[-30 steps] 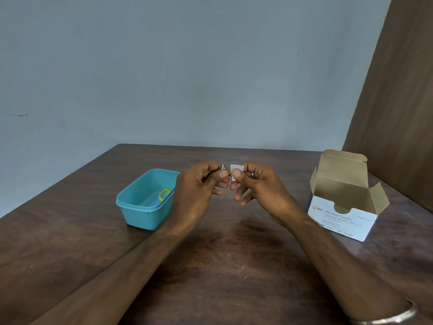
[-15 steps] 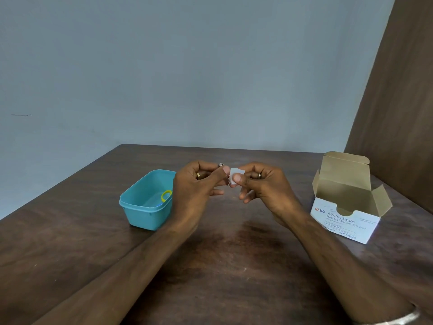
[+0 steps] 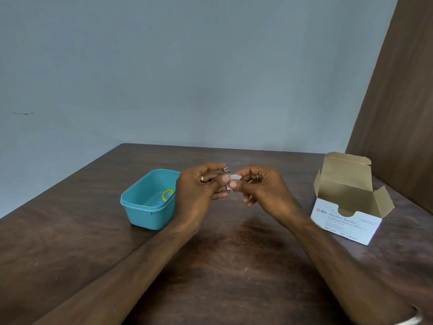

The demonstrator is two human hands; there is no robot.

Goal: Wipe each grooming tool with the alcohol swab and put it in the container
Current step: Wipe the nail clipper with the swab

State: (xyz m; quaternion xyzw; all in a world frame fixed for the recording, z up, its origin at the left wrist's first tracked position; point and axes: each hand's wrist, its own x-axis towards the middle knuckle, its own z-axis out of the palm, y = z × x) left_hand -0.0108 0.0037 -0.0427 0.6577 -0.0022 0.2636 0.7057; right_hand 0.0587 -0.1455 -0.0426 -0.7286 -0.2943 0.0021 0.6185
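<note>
Nail clipper (image 3: 226,171) — small, metallic, mostly hidden — sat pinched upright in my left hand (image 3: 200,191) above the table (image 3: 70,242), just right of the teal container (image 3: 150,207). My right hand (image 3: 262,191) pinched the white alcohol swab (image 3: 235,178) against it, fingers curled. I judged the risk was a slip: wet metal in so narrow a pinch could squirt free — or I'd miss faces my fingertips covered.
</note>
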